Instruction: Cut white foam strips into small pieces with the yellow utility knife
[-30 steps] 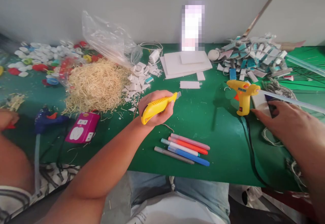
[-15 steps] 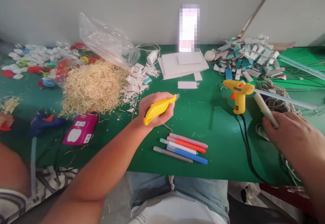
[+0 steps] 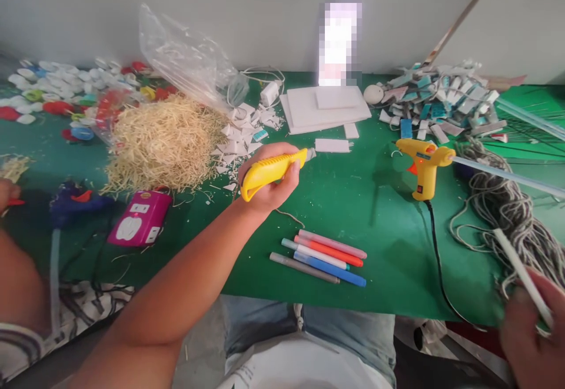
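Observation:
My left hand [image 3: 276, 186] is wrapped round a yellow utility knife [image 3: 271, 171], its blade tip pointing right above the green table. Low at the right edge, my right hand [image 3: 532, 324] grips a thin white foam strip [image 3: 523, 274], seen nearly edge-on. Several coloured marker pens [image 3: 329, 253] lie side by side near the table's front edge. A yellow glue gun [image 3: 424, 162] stands between my hands, with a translucent glue stick in its back and a black cord. Beyond the knife lie stacked white foam sheets [image 3: 304, 117] and a small white foam piece [image 3: 333, 145].
Wood shavings [image 3: 163, 145], white scraps [image 3: 238, 139] and a magenta power socket [image 3: 141, 218] lie to the left. A grey rope bundle [image 3: 507, 200] and a pile of foam offcuts [image 3: 445, 100] are on the right. Another person's hand [image 3: 7, 192] is near a blue glue gun [image 3: 75, 203].
My right hand has lifted the white foam strip from beside the glue gun and drawn it back towards the lower right, uncovering the rope. My left hand keeps the knife in nearly the same place.

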{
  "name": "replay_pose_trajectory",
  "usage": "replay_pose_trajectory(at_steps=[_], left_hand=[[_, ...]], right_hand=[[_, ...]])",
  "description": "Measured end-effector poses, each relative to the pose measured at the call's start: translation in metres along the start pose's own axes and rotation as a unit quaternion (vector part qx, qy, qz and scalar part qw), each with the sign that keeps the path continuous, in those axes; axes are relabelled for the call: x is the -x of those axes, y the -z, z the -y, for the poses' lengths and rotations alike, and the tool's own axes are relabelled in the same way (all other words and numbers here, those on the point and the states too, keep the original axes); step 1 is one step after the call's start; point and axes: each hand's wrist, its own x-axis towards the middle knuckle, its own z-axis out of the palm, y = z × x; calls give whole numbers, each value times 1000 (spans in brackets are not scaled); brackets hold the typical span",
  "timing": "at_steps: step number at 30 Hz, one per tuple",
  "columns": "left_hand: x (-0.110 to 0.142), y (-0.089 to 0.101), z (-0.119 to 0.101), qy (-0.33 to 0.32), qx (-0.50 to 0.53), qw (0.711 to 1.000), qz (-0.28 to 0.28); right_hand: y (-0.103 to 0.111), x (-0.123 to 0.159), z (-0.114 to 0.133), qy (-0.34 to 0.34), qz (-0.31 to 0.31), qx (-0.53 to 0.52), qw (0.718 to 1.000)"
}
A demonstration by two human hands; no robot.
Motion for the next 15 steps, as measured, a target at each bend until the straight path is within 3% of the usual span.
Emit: replay_pose_trajectory(at_steps=[3,6,12,15], left_hand=[[-1,-3,4,20,21,999,-14],[-1,-5,3,14,34,999,-15],[-2,-2,-1,13,19,999,-22],[-1,-2,-2,8,-3,1000,-20]], right_hand=[[-3,-28,43,168,-24,-61,984],[-28,-68,80,233,64,-99,965],[-110,-118,123,245,193,-139,940],[-134,-127,132,263,254,-171,915]])
